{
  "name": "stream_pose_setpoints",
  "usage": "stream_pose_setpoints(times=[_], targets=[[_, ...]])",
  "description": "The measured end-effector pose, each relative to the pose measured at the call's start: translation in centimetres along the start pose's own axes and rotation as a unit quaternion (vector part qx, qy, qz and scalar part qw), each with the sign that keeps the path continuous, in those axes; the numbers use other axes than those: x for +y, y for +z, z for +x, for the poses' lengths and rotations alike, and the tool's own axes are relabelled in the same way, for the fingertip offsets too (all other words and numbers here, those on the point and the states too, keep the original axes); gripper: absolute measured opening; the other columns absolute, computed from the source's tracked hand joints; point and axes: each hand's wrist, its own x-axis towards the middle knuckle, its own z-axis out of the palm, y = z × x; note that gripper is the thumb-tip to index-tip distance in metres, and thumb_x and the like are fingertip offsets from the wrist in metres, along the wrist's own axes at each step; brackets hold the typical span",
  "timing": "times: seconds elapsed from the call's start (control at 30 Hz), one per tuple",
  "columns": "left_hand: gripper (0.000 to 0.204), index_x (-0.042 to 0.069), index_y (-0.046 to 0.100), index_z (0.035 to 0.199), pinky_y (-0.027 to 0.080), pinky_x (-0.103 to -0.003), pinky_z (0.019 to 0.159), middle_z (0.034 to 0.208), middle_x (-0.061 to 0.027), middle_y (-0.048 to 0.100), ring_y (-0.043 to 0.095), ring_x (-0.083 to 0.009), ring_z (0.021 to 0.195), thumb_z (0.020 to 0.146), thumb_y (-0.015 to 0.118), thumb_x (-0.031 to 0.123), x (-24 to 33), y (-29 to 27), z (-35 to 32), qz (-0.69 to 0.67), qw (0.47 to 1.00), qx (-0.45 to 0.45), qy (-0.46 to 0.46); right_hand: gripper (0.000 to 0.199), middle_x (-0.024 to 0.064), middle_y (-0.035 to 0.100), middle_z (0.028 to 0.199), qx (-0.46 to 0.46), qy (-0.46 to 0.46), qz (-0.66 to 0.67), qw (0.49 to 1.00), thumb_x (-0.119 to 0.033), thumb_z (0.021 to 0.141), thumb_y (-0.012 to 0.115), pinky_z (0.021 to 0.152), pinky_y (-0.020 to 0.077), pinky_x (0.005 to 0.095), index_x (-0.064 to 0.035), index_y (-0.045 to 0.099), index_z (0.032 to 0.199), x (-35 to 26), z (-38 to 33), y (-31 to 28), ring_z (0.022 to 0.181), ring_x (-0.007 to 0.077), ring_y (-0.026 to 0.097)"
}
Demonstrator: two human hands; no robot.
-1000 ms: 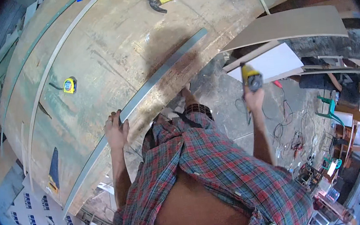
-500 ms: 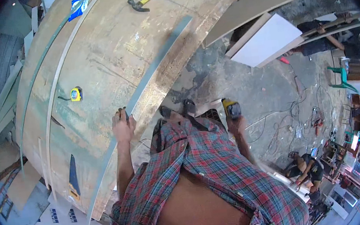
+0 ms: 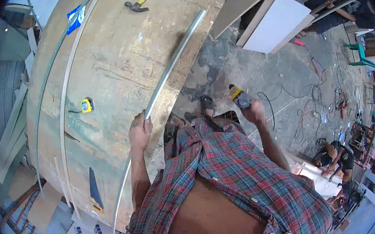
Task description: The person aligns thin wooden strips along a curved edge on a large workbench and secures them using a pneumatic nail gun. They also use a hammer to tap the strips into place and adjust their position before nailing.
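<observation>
**The long grey strip (image 3: pixel 174 63) looks tipped on its side**

The strip lies along the edge of the worktop (image 3: pixel 111 61) nearest the person. Half a second ago its wide, flat face was up. Now it looks thin, with a bright edge on top, so it seems to have been turned. The left hand (image 3: pixel 140 132) is wrapped around it, partway along.

The right hand (image 3: pixel 255 110) grips a yellow and black power tool (image 3: pixel 239 96), held over the floor (image 3: pixel 284 115), well apart from the strip. So, for now, the left hand does the work on the strip, and the tool seems to wait.

Farther across the worktop are a yellow tape measure (image 3: pixel 86 105), a hammer (image 3: pixel 138 6) and a blue packet (image 3: pixel 75 19). A saw (image 3: pixel 94 187) lies toward the strip's lower end.
</observation>
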Motion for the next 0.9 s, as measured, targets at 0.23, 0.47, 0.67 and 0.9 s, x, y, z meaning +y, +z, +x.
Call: stream_pose_setpoints(times=[0.23, 0.47, 0.67, 0.9], targets=[[0.038, -0.003, 0.061, 0.125, 0.044, -0.049, 0.097, 0.128, -0.0221, 0.055, 0.053, -0.0403, 0.115, 0.095, 0.056, 0.018, -0.9, 1.2, 0.5, 0.015, 0.999, 0.050, 0.015, 0.026, 0.0206, 0.072, 0.081, 0.043, -0.027, 0.075, 0.996, -0.022, 0.080, 0.075, 0.068, 0.0552, 0.0415, 0.0013, 0.070, 0.092, -5.4, -1.8, 3.2, 0.085, 0.0333, 0.075], [0.041, -0.009, 0.058, 0.124, 0.049, -0.049, 0.085, 0.113, -0.0256, 0.059, 0.059, -0.0420, 0.100, 0.092, 0.060, 0.017, -1.8, 1.2, 2.0, -0.008, 0.987, 0.110, 0.121, 0.038, 0.0208, 0.070, 0.112, 0.062, -0.027, 0.131, 0.989, -0.023, 0.077, 0.076, 0.090, 0.0530, 0.0426, -0.0029, 0.071, 0.108, -11.7, -2.3, 2.5, 0.110, 0.0372, 0.067], [0.046, -0.005, 0.058, 0.127, 0.051, -0.050, 0.081, 0.108, -0.0256, 0.061, 0.060, -0.0431, 0.098, 0.092, 0.063, 0.024, 0.5, 3.1, 3.9, -0.020, 0.984, 0.126, 0.124, 0.041, 0.0195, 0.074, 0.102, -0.025, -0.015, 0.133, 0.991, -0.019, 0.078, 0.074, 0.084, 0.0554, 0.0399, 0.0009, 0.068, 0.114, -10.4, 1.6, 2.2, 0.099, 0.0299, 0.072], [0.045, -0.001, 0.058, 0.129, 0.049, -0.051, 0.088, 0.112, -0.0265, 0.063, 0.061, -0.0455, 0.102, 0.095, 0.064, 0.028, 3.0, 4.1, 9.5, -0.042, 0.992, 0.082, 0.085, 0.023, 0.0098, 0.068, 0.074, 0.026, -0.055, 0.290, 0.955, -0.014, 0.082, 0.068, 0.064, 0.0518, 0.0363, -0.0004, 0.070, 0.100, -12.5, 6.8, 0.0, 0.069, 0.0170, 0.066]])
